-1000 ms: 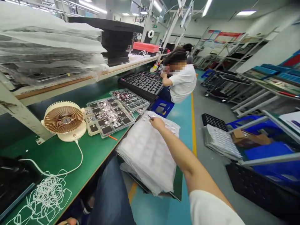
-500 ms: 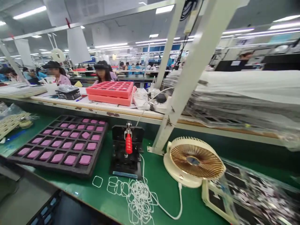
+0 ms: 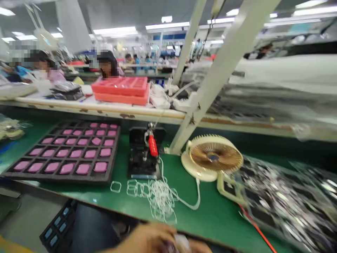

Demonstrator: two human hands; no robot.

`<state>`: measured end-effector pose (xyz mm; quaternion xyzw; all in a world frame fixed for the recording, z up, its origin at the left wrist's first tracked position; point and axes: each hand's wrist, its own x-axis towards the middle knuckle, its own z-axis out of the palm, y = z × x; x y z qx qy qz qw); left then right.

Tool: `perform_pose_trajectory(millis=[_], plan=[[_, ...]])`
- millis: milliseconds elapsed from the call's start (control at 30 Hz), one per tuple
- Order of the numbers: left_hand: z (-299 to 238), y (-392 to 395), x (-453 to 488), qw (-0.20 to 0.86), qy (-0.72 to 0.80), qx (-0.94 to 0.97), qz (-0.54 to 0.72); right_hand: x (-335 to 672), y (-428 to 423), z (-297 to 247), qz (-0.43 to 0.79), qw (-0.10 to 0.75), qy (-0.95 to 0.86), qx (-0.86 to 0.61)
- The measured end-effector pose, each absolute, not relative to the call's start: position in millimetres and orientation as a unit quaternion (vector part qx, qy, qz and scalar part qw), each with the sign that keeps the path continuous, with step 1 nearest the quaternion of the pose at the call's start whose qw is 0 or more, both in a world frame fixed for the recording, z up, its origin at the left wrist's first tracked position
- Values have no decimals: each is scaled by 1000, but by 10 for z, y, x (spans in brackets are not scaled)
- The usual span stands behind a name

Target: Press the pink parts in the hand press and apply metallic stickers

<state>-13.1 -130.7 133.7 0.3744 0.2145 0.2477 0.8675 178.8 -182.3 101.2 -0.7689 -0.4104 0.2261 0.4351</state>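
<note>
My left hand (image 3: 147, 240) shows blurred at the bottom edge, curled around a small pale object (image 3: 181, 244) whose kind I cannot tell. It is nearest the front edge of the green workbench (image 3: 210, 214). Beyond it lie loose white cord loops (image 3: 158, 196). Farther back stands a black press jig with a red handle (image 3: 152, 146). To its left, a black foam tray (image 3: 71, 175) holds pink pieces in rows. My right hand does not show.
A cream desk fan (image 3: 213, 156) stands right of the jig, beside blurred clear trays of shiny pieces (image 3: 286, 200). A white shelf (image 3: 86, 105) bears a red tray stack (image 3: 119, 91). Upright posts rise from the bench. Co-workers (image 3: 106, 65) sit beyond.
The view has swung from the aisle and my outstretched right arm to the bench, then dropped slightly. My left hand has come into view at the bottom edge; my right arm has left the view.
</note>
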Motion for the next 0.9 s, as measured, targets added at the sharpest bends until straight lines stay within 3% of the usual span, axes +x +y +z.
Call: perform_pose_trajectory(millis=[167,500,600,767,900], plan=[[1401,-1129,-487,837,272,396,262,1360,-1867,1158,515,516,-342,-593],[1427,-1011,-739,872,205,343,283,1341,-1664,1121,708,504,-260,-420],[1406,-977,-700,876,185,333,297,1394,-1672,1243,654,538,-281,-450],[1454,-959,-615,823,224,365,374,1413,-1708,1507,312,577,-553,-514],[1483,-985,-560,795,241,383,404,1380,-1685,1584,163,552,-674,-464]])
